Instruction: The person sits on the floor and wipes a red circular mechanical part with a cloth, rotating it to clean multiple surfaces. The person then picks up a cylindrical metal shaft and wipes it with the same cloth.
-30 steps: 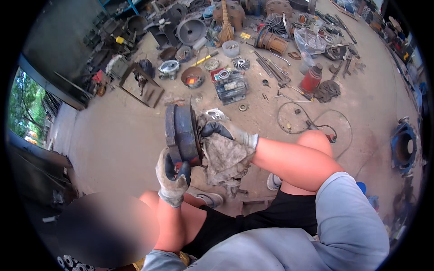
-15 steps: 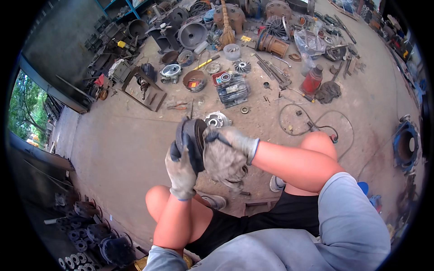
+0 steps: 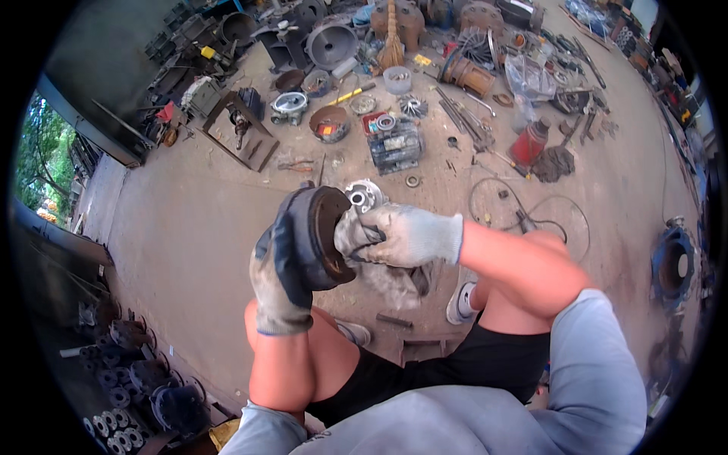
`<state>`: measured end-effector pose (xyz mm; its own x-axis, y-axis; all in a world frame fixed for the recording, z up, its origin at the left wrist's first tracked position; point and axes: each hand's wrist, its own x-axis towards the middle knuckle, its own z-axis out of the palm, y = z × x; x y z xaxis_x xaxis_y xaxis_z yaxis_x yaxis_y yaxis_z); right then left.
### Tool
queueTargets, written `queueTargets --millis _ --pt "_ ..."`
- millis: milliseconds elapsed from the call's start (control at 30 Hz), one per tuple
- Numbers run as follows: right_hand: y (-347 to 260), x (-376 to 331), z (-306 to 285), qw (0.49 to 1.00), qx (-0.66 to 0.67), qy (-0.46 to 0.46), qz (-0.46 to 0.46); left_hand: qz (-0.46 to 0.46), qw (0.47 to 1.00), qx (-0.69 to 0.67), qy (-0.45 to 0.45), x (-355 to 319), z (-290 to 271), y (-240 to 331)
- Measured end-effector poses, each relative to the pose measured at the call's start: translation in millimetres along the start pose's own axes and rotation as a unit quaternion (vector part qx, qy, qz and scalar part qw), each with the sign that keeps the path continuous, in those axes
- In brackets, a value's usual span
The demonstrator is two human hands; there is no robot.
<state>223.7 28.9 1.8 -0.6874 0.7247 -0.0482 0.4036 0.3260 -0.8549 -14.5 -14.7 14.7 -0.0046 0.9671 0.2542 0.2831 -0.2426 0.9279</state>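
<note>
A dark, round, cup-shaped metal part (image 3: 305,231) is held up in front of my knees, its hollow side turned to the right. My gloved left hand (image 3: 279,292) is closed round its outer left side, the thumb and fingers partly hidden. In my gloved right hand (image 3: 409,236) a crumpled grey rag (image 3: 388,282) is bunched up, pressed at the opening of the part, with its loose end hanging below. Just behind the part, a silver flanged metal cover (image 3: 365,195) lies on the floor, partly covered from view.
A finned electric motor (image 3: 396,145) stands beyond my hands. To its left are a rusty round pan (image 3: 329,123) and a metal frame (image 3: 241,133). A red bottle (image 3: 528,144) and a looped cable (image 3: 572,208) lie to the right. A short bar (image 3: 394,321) rests between my feet.
The round part has come nearer and turned, so more of its hollow side shows. My right hand has moved from its upper rim down to the opening, with the rag.
</note>
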Motion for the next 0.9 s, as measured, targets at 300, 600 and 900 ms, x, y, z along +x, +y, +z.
queueTargets --millis 300,600,900 --pt "32.4 -1.4 33.2 0.989 0.137 0.052 0.031 -0.147 0.956 -0.251 0.035 6.8 30.3 -19.2" --pt "40.2 -29.5 -9.4 0.868 0.490 0.071 0.030 -0.039 0.977 -0.195 0.082 7.1 21.5 -2.2" --pt "2.2 -23.5 -4.9 0.955 -0.117 0.170 -0.211 -0.088 0.961 -0.231 0.126 7.7 1.3 6.1"
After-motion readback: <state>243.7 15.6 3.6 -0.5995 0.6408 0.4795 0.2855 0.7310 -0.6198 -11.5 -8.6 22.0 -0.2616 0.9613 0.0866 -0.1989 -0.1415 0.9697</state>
